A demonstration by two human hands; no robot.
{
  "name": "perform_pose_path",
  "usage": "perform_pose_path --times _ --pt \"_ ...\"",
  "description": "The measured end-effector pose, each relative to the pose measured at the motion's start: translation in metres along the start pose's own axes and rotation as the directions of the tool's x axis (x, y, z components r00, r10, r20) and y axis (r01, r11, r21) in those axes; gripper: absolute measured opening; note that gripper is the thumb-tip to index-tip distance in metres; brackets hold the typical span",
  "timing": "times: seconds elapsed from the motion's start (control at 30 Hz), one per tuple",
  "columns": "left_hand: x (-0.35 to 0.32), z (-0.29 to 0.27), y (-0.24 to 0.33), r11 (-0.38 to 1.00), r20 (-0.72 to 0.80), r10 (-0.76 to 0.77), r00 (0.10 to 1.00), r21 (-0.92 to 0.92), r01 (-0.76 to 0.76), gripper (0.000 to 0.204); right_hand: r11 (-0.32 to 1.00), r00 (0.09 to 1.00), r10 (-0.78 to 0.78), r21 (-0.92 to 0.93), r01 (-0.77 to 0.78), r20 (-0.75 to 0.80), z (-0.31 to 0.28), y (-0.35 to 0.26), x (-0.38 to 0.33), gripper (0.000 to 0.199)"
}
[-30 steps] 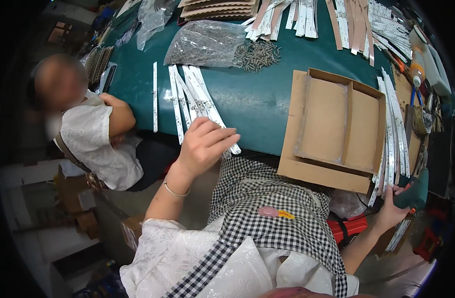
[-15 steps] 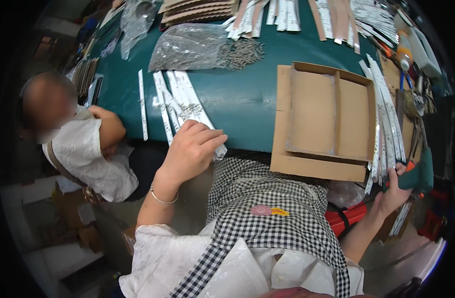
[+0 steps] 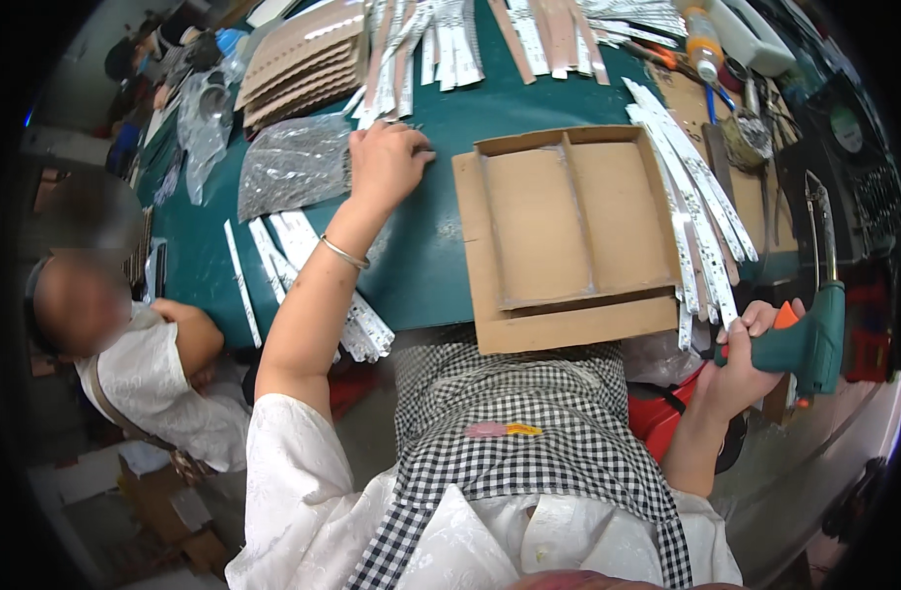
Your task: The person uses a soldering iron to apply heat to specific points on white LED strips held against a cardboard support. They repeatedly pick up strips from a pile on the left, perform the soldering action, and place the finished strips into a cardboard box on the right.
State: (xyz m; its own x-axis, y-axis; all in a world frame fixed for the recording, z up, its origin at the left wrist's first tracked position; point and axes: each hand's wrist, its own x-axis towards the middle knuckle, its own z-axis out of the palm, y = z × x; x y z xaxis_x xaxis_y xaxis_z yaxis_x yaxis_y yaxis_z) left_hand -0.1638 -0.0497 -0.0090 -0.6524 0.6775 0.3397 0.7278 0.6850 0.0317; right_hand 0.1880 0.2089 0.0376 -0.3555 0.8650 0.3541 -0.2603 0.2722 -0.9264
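Observation:
My left hand [image 3: 384,162] reaches over the table to the spot beside a clear plastic bag [image 3: 293,165] of small metal pieces. Its fingers are curled downward and cover the heap of loose pieces, so what they pinch is hidden. Under my left forearm lie several white strips [image 3: 293,241], their near ends at the table's front edge. At the right, my right hand [image 3: 741,359] is closed round the handle of a green pistol-grip power tool [image 3: 822,339] with an orange trigger and a long metal tip pointing away. White strips [image 3: 701,216] end close to its fingers.
A cardboard tray [image 3: 475,256] with a divider sits at the front of the green table [image 3: 421,265]. Stacked brown cardboard [image 3: 308,59] and more strips [image 3: 455,44] lie at the back. A seated person [image 3: 165,383] is at the left; bottles [image 3: 703,44] stand back right.
My left hand has left the near ends of the strips and moved farther away to the heap of small metal pieces. My right hand still holds the power tool, its metal tip now visible.

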Motion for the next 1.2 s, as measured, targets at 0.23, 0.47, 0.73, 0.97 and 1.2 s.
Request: perform_pose_path --times 0.23,0.47,0.73,0.97,1.2 --pt "0.009 0.013 -0.012 0.972 0.175 -0.191 0.966 -0.102 0.211 0.016 0.970 0.960 0.061 0.211 -0.122 0.274 -0.010 -0.017 -0.036 0.073" --pt "0.010 0.007 0.000 0.999 -0.018 -0.049 0.999 -0.015 0.049 0.014 0.994 0.811 0.099 -0.090 -0.057 0.577 -0.010 0.002 -0.062 0.066" --pt "-0.025 -0.072 0.103 0.861 -0.098 0.088 0.991 -0.493 -0.125 0.015 0.968 0.724 0.225 -0.064 -0.243 0.653 -0.014 0.009 -0.059 0.024" --pt "-0.063 -0.089 0.162 0.610 -0.085 0.114 0.990 -0.780 -0.138 0.022 0.788 0.624 0.256 0.214 -0.577 0.738 -0.006 0.011 -0.046 0.066" --pt "-0.075 -0.089 0.177 0.544 -0.080 0.086 0.993 -0.831 -0.114 0.023 0.786 0.706 0.213 0.311 -0.534 0.675 -0.004 -0.009 -0.035 0.072"
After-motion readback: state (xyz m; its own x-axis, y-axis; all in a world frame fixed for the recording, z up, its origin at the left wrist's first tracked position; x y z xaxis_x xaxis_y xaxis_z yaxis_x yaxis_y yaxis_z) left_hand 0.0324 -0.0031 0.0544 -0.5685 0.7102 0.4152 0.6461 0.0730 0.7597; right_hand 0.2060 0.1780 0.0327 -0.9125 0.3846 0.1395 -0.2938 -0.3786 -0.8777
